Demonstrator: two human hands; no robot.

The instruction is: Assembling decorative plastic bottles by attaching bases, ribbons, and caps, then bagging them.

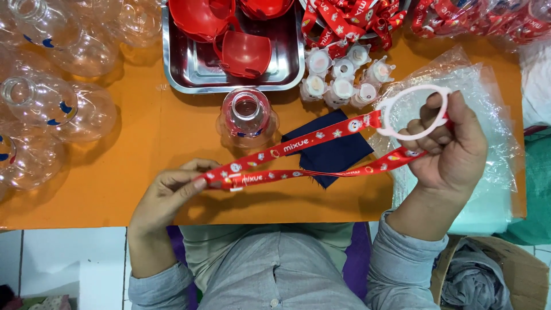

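Note:
A red printed strap [304, 155] stretches between my two hands above the orange table [138, 166]. My left hand [169, 192] pinches the strap's looped end on the left. My right hand [450, 146] grips the other end together with a pale pink plastic ring [402, 135] that the strap is fastened to. A clear plastic bottle [248, 117] stands upright just beyond the strap, beside a dark blue cloth [333, 154].
A metal tray [195, 72] holds red plastic parts [244, 53]. Several white caps [342, 80] sit beside it, with more red straps [350, 17] behind. Several clear bottles [51, 103] lie at left. Clear plastic bags [493, 143] lie at right. A cardboard box [516, 275] stands below.

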